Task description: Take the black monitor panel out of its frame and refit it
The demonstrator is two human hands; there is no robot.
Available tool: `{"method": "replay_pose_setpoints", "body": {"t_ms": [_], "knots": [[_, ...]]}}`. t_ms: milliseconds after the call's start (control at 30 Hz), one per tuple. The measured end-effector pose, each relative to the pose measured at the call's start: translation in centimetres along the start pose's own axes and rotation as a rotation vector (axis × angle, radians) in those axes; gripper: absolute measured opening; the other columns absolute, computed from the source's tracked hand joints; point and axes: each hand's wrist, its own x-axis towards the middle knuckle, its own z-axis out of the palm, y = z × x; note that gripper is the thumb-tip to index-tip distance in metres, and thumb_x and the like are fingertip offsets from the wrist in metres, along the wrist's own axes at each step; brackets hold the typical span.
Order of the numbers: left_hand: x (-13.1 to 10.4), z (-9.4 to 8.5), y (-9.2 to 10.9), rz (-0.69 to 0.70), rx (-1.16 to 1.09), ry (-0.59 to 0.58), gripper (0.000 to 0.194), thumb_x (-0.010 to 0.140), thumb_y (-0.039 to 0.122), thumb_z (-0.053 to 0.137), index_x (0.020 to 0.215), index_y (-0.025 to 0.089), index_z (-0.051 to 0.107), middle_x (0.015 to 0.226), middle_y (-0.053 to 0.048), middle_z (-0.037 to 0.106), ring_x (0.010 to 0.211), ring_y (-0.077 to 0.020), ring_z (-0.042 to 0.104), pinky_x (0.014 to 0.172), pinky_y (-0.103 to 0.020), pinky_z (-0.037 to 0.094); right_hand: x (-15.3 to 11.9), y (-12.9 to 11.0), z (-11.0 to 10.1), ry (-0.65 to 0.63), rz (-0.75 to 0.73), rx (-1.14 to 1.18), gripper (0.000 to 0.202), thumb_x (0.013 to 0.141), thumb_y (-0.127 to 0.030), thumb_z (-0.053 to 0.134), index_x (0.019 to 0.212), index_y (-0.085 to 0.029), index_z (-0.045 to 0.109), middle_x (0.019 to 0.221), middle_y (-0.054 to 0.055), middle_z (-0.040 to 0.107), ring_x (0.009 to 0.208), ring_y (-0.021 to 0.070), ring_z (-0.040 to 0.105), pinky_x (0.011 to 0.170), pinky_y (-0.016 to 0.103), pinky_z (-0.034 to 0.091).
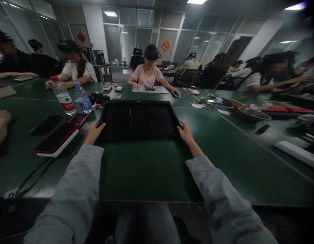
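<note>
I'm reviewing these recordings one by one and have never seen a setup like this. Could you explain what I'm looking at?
There is no machine here, just a person's bare hands. The single picture comes from a camera worn on that person's head, looking forward and down, so the grey sleeves are the wearer's own. The left hand and right hand grip opposite sides of a black rimmed panel. On the green table, to the left, are a red-capped bottle, a blue-capped bottle and a pink-edged device. Across from the wearer sits a person in a pink top.
</note>
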Motion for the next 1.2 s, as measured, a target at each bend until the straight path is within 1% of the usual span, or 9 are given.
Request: {"method": "replay_pose_setpoints", "body": {"t_ms": [133,333,467,567,700,833,933,1067,1200], "knots": [[-0.2,-0.1,0.0,-0.043,-0.048,0.008,0.049,0.091,0.03,0.07,0.135,0.01,0.067,0.137,-0.019,0.071,0.125,-0.0289,0.068,0.11,-0.044,0.052,-0.4,-1.1,-0.3,-0.034,0.13,0.122,0.059,0.082,-0.037,0.059,0.137,-0.015,0.063,0.128,0.017,0.072,0.116,0.03,0.069,0.11,0.054,0.051],[-0.3,-1.7,0.7,-0.153,-0.087,-0.038,0.038,0.086,0.04,0.077,0.115,0.016,0.076,0.111,-0.011,0.079,0.105,-0.027,0.074,0.098,-0.039,0.059,-2.3,-2.3,-4.0,-0.243,0.391,0.329,0.08,0.079,-0.036,0.067,0.154,-0.017,0.05,0.094,0.006,0.077,0.082,0.0249,0.075,0.085,0.047,0.063],[-0.8,-2.3,2.0,-0.213,-0.099,-0.072,0.037,0.08,0.047,0.081,0.102,0.017,0.078,0.094,-0.007,0.079,0.096,-0.0276,0.074,0.091,-0.039,0.061,-2.2,-2.8,-5.0,-0.339,0.439,0.421,0.08,0.074,-0.028,0.071,0.152,-0.02,0.052,0.089,0.003,0.078,0.074,0.023,0.074,0.078,0.043,0.065],[-0.8,-2.2,2.4,-0.229,-0.098,-0.07,0.036,0.079,0.05,0.082,0.094,0.017,0.077,0.085,-0.005,0.077,0.092,-0.0269,0.074,0.087,-0.038,0.061,-1.6,-3.2,-4.3,-0.313,0.438,0.47,0.083,0.069,-0.025,0.073,0.15,-0.023,0.054,0.097,0.003,0.079,0.08,0.0241,0.076,0.082,0.044,0.065],[0.0,-2.0,1.3,-0.2,-0.054,-0.031,0.032,0.087,0.048,0.073,0.087,0.017,0.076,0.084,-0.004,0.076,0.098,-0.0272,0.072,0.092,-0.035,0.058,-1.1,-3.6,-3.2,-0.28,0.439,0.571,0.087,0.069,-0.036,0.08,0.151,-0.022,0.054,0.101,0.005,0.08,0.087,0.0271,0.077,0.087,0.049,0.064],[0.9,-1.9,0.0,-0.101,-0.046,0.056,0.024,0.092,0.037,0.064,0.1,0.016,0.071,0.098,-0.007,0.076,0.102,-0.0228,0.07,0.096,-0.033,0.054,-1.1,-3.7,-3.1,-0.217,0.391,0.606,0.082,0.064,-0.039,0.083,0.141,-0.021,0.063,0.099,0.006,0.079,0.092,0.0291,0.077,0.09,0.051,0.063],[1.0,-2.1,-0.4,-0.05,-0.056,0.171,0.028,0.085,0.03,0.071,0.109,0.018,0.063,0.099,-0.005,0.071,0.091,-0.0173,0.067,0.086,-0.028,0.054,-0.9,-3.1,-3.4,-0.16,0.357,0.587,0.078,0.063,-0.04,0.083,0.136,-0.02,0.066,0.1,0.008,0.079,0.097,0.0303,0.076,0.092,0.053,0.063],[0.4,-2.7,-0.2,-0.058,0.021,0.277,0.024,0.078,0.025,0.075,0.085,0.022,0.052,0.072,0.005,0.052,0.068,-0.0133,0.053,0.066,-0.024,0.044,-0.3,-1.8,-3.8,0.004,0.36,0.52,0.069,0.066,-0.034,0.078,0.132,-0.017,0.067,0.106,0.011,0.077,0.102,0.0307,0.074,0.095,0.053,0.061],[-0.3,-3.1,0.2,-0.025,0.128,0.25,0.048,0.084,0.033,0.07,0.062,0.024,0.028,0.059,0.006,0.031,0.059,-0.012,0.033,0.057,-0.025,0.031,0.2,-0.5,-4.3,0.215,0.363,0.425,0.059,0.067,-0.025,0.069,0.125,-0.015,0.067,0.114,0.013,0.074,0.106,0.0282,0.073,0.105,0.051,0.056]]}}
